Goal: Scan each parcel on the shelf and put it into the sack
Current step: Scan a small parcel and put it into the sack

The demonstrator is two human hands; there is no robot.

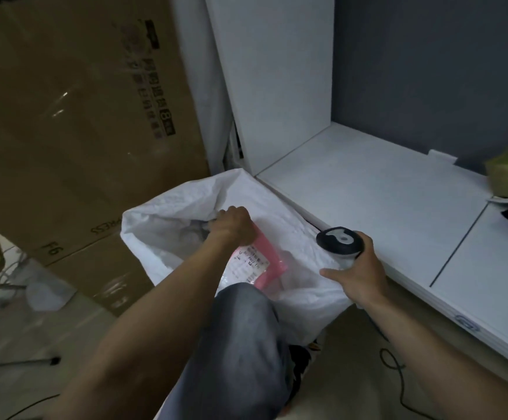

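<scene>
Gripping pink parcel (pixel 265 263) in left hand (pixel 231 225) inside sack (pixel 161 225), 6 o'clock; clutching scanner (pixel 339 239) in right hand (pixel 358 272), 5 o'clock. Could snag on its slack rim and spill if released early.

left grip (pixel 231 226) curled round parcel (pixel 266 263), arm outstretched | right grip (pixel 356 269) curled round scanner (pixel 339 241), thumb out

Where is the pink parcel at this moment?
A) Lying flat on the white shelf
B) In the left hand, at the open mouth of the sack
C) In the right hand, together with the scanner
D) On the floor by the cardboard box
B: the left hand grips the pink parcel over the open white sack, while the right hand holds only the scanner.
</scene>
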